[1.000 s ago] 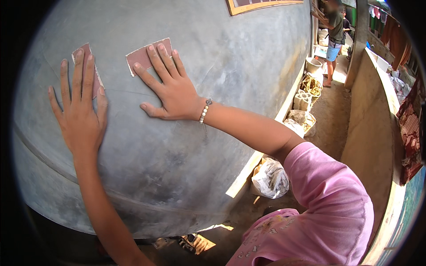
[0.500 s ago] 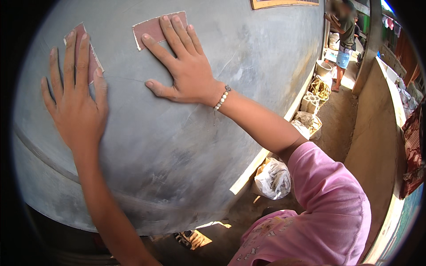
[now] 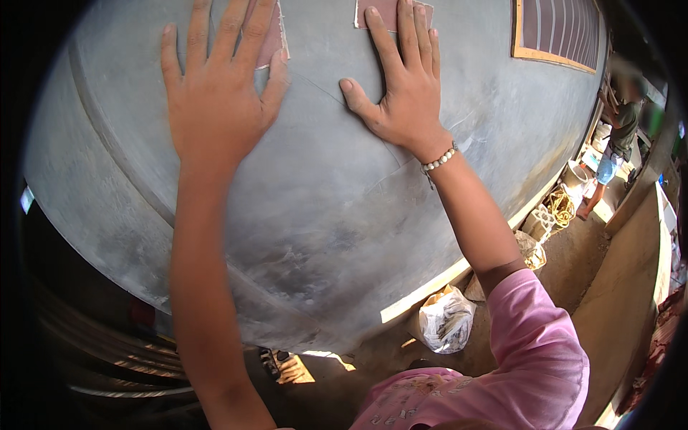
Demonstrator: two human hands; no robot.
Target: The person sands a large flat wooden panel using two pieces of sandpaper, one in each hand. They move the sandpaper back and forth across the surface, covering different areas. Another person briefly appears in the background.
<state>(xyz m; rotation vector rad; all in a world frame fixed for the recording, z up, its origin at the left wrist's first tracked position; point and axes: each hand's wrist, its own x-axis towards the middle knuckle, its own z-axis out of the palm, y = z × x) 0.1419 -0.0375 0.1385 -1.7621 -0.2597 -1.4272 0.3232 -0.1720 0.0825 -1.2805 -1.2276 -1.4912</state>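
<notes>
My left hand [image 3: 218, 107] lies flat with fingers stretched on a grey, curved-looking wall surface [image 3: 322, 208]. Under its fingers is a reddish-brown piece of sandpaper [image 3: 275, 41] with pale, torn edges. To the right, my right hand [image 3: 410, 104] is also spread, its fingertips over a second sandpaper piece [image 3: 388, 14] that runs off the top of the view. Its thumb rests apart on the grey surface. A beaded bracelet [image 3: 438, 159] circles the right wrist.
A barred, wood-framed window [image 3: 559, 32] is at upper right. Along the wall's foot stand a white plastic bag [image 3: 446, 322], a coil of yellow rope [image 3: 561, 206] and a bucket [image 3: 575, 174]. Another person [image 3: 622, 132] stands farther down the passage, beside a low wall [image 3: 623, 287].
The view has shifted, so hands and wall sit farther right in it. Both hands are higher in the picture, still flat over the sandpaper. More of the window shows.
</notes>
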